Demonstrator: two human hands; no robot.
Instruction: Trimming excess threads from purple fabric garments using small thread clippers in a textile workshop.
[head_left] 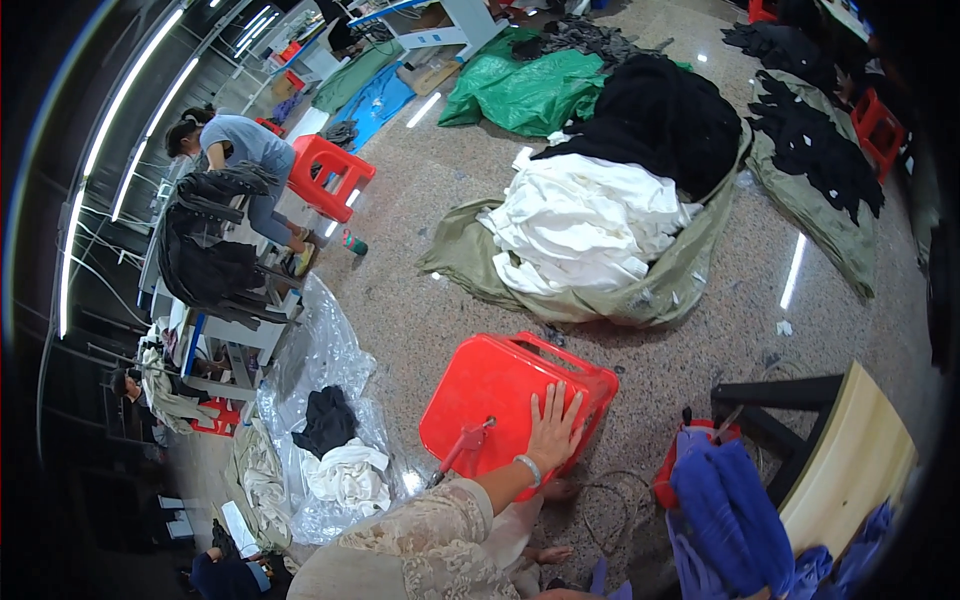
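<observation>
My left hand [553, 428] lies flat on the seat of a red plastic stool [455, 385], fingers stretched and a little apart. A bracelet circles the wrist, and a beige lace sleeve [440, 540] covers the arm. Left of the hand, a red-handled tool [465, 450] with a metal tip rests on the same seat; its exact kind is unclear, and its lower end reaches toward my sleeve. My right hand does not show; a sliver of skin at the lower edge cannot be identified.
Beyond the stool, a large olive cloth [640, 305] holds white [590, 220] and black garments [665, 120]. Clear plastic sheeting [330, 340] with clothes lies left. Blue-purple fabric [725, 510] hangs beside a wooden board [845, 450] at right. A person [250, 150] bends over dark garments at far left.
</observation>
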